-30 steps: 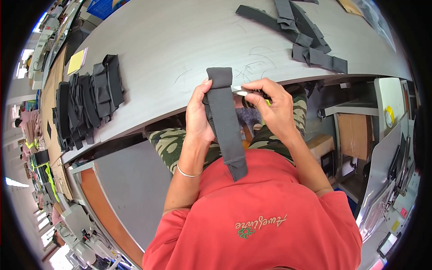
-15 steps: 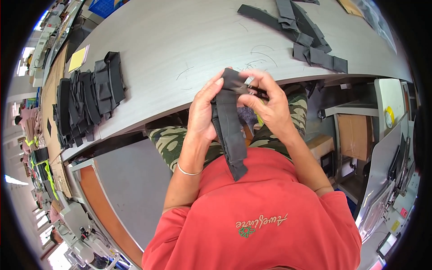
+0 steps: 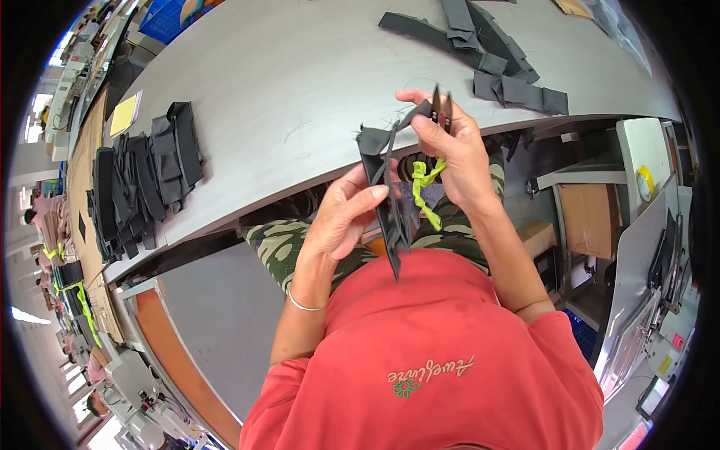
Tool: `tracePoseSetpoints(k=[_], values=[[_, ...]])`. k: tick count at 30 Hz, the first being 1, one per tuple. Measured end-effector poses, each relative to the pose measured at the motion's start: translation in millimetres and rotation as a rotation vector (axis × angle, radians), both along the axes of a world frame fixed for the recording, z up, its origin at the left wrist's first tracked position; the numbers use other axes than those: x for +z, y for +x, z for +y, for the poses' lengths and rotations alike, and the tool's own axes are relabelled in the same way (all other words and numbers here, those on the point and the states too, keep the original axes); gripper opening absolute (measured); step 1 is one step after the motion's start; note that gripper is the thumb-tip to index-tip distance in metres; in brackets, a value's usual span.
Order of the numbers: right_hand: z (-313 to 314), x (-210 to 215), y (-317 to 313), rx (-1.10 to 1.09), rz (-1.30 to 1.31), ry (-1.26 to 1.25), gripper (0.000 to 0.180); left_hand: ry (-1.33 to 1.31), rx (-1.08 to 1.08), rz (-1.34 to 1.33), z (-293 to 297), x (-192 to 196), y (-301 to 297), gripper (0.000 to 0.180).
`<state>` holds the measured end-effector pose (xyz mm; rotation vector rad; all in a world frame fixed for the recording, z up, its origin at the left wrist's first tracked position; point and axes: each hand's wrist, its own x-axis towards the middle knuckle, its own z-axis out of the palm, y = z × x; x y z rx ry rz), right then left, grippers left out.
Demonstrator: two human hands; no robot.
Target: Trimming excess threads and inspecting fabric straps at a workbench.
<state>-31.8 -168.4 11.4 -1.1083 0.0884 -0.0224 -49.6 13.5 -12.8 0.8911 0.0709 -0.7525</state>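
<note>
Fabric strip [image 3: 389,218], dark grey, folded: held up between both hands at the near edge of the table [image 3: 255,82]. Its middle is grasped by the left hand [image 3: 341,217], thumb laid over the cloth; its upper end is pinched by the right hand [image 3: 459,154]. Small dark snips [image 3: 448,112], points up, are also gripped there, with yellow-green ribbon [image 3: 418,178] hung below. Row of similar strips [image 3: 154,180]: laid at table's left. Loose strips [image 3: 517,94]: heaped at far right.

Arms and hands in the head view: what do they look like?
The left hand and right hand are both bare, without gloves. A thin, silvery-white bangle circles the left wrist. Red short sleeves end near the elbows.
</note>
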Motion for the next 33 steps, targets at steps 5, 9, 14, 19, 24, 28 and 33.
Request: tracePoseSetpoints(k=[5, 9, 14, 19, 24, 28, 33], values=[[-21, -10, 0, 0.321, -0.136, 0.222, 0.012, 0.078, 0.160, -0.121, 0, 12, 11, 0.047], [-8, -4, -10, 0.241, -0.035, -0.082, 0.025, 0.218, 0.254, -0.327, -5, 17, 15, 0.048], [2, -9, -8, 0.177, -0.083, -0.290, 0.035, 0.331, 0.223, -0.471, -8, 22, 19, 0.047], [-2, -6, -1, 0.110, -0.002, -0.356, 0.022, 0.450, 0.256, -0.722, -8, 28, 19, 0.044], [-6, 3, -2, 0.122, 0.053, 0.104, 0.023, 0.772, 0.339, -1.429, -5, 33, 36, 0.039], [-1, 20, -4, 0.115, 0.029, -0.086, 0.034, 0.761, 0.391, -1.530, -8, 24, 46, 0.038], [-8, -10, -3, 0.202, 0.119, -0.314, 0.018, 1.040, 0.515, -1.587, -13, 16, 47, 0.059]])
